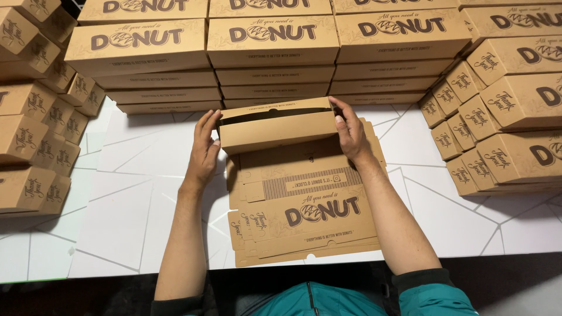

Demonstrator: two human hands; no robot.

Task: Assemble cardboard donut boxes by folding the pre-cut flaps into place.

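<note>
A half-folded brown cardboard box (pixel 275 124), long and shallow with dark printing, sits on the far end of a stack of flat, unfolded brown cardboard blanks (pixel 304 205) on a white table with thin grey lines (pixel 129 193). The left hand (pixel 203 149) presses flat against the box's left end, fingers straight and together, not curled round anything. The right hand (pixel 351 131) grips the box's right end, fingers laid over the raised back flap; the thumb seems to be behind the side wall, though it is hard to see. Finished brown boxes (pixel 272 52) are stacked in rows just beyond the half-folded one, with more stacks at the left (pixel 35 129) and the right (pixel 503 117).
</note>
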